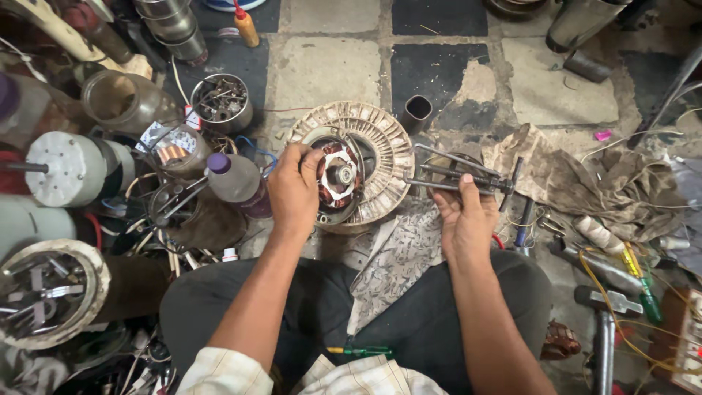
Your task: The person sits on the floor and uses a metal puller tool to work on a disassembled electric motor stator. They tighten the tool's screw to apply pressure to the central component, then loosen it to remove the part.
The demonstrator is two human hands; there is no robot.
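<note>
A round fan motor (pixel 380 150) with a pale ribbed rim and reddish copper windings stands on the floor in front of my crossed legs. My left hand (pixel 294 190) grips its left edge beside the central shaft (pixel 342 175). My right hand (pixel 462 216) holds a metal bearing puller (pixel 461 175) with long steel arms, just right of the motor. A patterned cloth (pixel 398 260) lies on my lap below the motor.
Motors, metal cans of screws (pixel 221 102) and a purple-capped bottle (pixel 235 179) crowd the left. A dirty rag (pixel 578 179), a hammer (pixel 603 314), screwdrivers (pixel 643 289) and wires lie at the right. A green-handled screwdriver (pixel 360 352) rests on my lap.
</note>
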